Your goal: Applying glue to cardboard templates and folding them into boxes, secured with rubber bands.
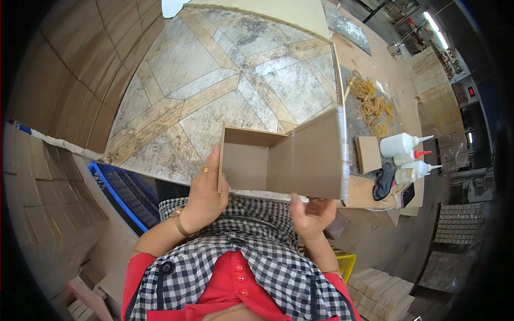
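Note:
A plain brown open box, made of thin stiff panels, is held tilted over the near edge of the worktable. A wide flat panel reaches out from its right side, its outer edge smeared by motion. My left hand grips the box's left wall, with fingers along the outside and the thumb near the lower corner. Below the panel's lower right edge, my right hand has its fingers curled against that edge and the thumb raised. Part of those fingers is hidden behind the panel.
To the right lie a pile of rubber bands, white glue bottles, a small brown block, a dark cloth and a phone. Stacked brown boards rise at left, above a blue crate.

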Demonstrator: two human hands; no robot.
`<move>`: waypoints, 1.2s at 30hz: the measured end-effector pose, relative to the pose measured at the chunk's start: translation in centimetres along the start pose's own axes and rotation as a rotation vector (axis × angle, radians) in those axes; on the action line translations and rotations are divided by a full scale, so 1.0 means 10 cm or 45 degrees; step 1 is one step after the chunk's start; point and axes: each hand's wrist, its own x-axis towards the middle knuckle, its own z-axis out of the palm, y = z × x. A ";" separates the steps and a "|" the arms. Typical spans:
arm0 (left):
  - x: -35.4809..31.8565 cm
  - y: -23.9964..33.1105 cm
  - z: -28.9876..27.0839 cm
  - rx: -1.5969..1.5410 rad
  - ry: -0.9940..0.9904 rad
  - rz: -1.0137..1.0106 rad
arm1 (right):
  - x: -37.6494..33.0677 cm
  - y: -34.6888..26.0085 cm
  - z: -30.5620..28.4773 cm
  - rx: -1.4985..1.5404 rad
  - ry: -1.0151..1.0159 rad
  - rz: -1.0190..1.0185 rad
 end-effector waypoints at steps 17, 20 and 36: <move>0.24 -0.03 0.11 0.091 -0.013 0.077 | 0.57 0.05 0.18 -0.443 -0.367 -0.021; 0.23 -0.05 0.12 0.125 -0.040 0.075 | 0.50 0.08 0.17 -0.576 -0.338 -0.069; 0.86 0.07 -0.66 -0.374 -0.291 0.203 | 0.61 -0.07 0.13 -0.604 -0.495 0.135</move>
